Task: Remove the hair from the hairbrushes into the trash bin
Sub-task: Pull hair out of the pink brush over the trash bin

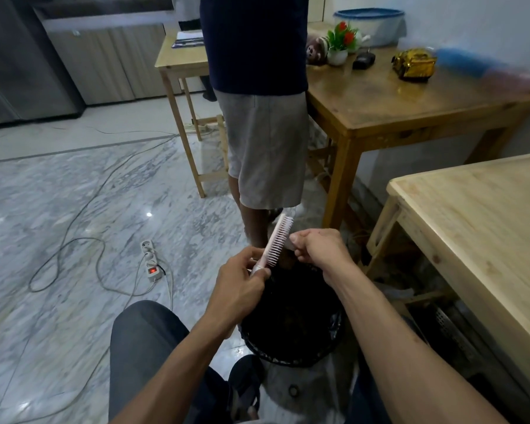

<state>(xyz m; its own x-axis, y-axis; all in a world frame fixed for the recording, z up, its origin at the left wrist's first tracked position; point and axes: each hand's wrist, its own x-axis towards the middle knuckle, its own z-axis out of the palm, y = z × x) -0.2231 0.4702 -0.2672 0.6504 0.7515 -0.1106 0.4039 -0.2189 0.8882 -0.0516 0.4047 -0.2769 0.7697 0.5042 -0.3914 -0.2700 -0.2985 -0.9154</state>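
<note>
A pale pink hairbrush (276,241) points up and away from me, its bristles facing right. My left hand (239,284) grips it by the handle. My right hand (318,250) is pinched shut right beside the bristles; dark hair seems to hang below the fingers, but it blends into the dark behind. Directly under both hands stands a black trash bin (291,353) lined with a dark bag, between my knees on the floor.
Another person (263,117) stands just beyond the bin. A light wooden table (478,228) is at my right, a darker table (410,102) with small items behind it. A power strip (150,260) and cables lie on the marble floor at left.
</note>
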